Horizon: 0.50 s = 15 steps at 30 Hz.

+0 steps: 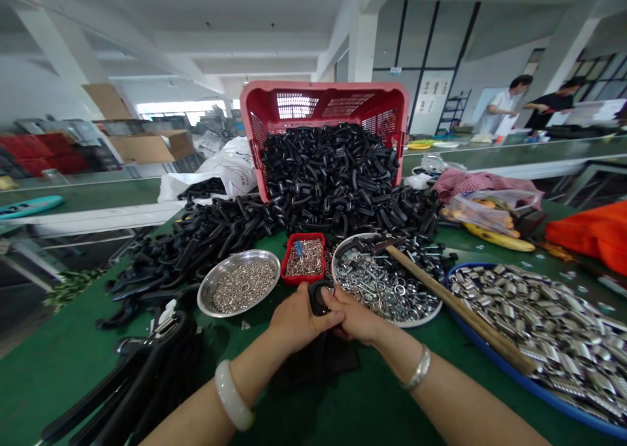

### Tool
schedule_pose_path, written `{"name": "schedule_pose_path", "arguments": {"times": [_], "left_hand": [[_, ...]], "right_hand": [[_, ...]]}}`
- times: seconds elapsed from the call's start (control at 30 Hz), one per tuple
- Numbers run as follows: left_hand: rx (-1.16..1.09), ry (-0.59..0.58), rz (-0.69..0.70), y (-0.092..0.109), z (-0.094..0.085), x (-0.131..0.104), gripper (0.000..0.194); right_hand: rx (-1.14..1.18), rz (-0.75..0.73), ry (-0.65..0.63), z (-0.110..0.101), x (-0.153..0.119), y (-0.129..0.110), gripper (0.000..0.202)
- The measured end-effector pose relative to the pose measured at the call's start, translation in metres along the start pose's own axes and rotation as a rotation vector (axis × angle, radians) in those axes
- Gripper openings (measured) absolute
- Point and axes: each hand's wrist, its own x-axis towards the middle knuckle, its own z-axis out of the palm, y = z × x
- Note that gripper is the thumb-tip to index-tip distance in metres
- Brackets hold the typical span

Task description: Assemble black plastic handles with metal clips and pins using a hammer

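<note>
Near the middle of the green table, my left hand point(296, 318) and my right hand point(355, 315) are closed together around a black curved part with a round opening point(318, 297). My thumbs press near its opening, and the fingers hide most of the rest. Below the hands lies a dark flat block point(343, 360). Just beyond them stands a small red box point(290, 279) of pins with a blue-tipped tool in it. A metal dish point(202, 297) of small rings is on the left. To the right is a white bowl point(414, 322) of bolts and rings.
A wooden-handled hammer point(460, 309) lies across the bowl and a blue tray point(553, 397) of metal springs. A tilted red crate point(252, 139) spills black parts point(337, 172) over the table. Long black-handled tools point(161, 361) lie front left. Two people work far right.
</note>
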Motion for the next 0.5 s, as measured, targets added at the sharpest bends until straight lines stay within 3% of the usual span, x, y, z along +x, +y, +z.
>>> {"name": "schedule_pose_path", "arguments": {"times": [0.07, 0.17, 0.27, 0.33, 0.4, 0.47, 0.5], "left_hand": [[0.180, 0.052, 0.040, 0.004, -0.002, -0.001, 0.090], [0.340, 0.117, 0.103, 0.006, -0.001, -0.002, 0.109], [0.369, 0.060, 0.114, -0.001, 0.000, -0.001, 0.108], [0.372, 0.046, 0.135, -0.007, -0.001, 0.000, 0.105], [0.381, 0.035, 0.151, -0.012, -0.005, 0.001, 0.100], [0.402, -0.011, 0.190, -0.014, -0.010, 0.003, 0.098], [0.419, -0.049, 0.215, -0.014, -0.013, 0.004, 0.099]], "right_hand": [[0.118, 0.108, 0.049, 0.009, 0.003, 0.007, 0.037], [0.241, 0.087, 0.132, 0.015, 0.008, 0.012, 0.037], [0.139, 0.078, -0.006, 0.007, 0.009, 0.008, 0.039], [-0.150, 0.148, -0.184, -0.004, 0.011, -0.003, 0.040], [-0.634, 0.189, -0.325, -0.017, 0.019, -0.022, 0.045], [-1.197, 0.052, -0.273, -0.025, 0.036, -0.042, 0.054], [-1.428, -0.073, -0.126, -0.026, 0.048, -0.050, 0.053]]}}
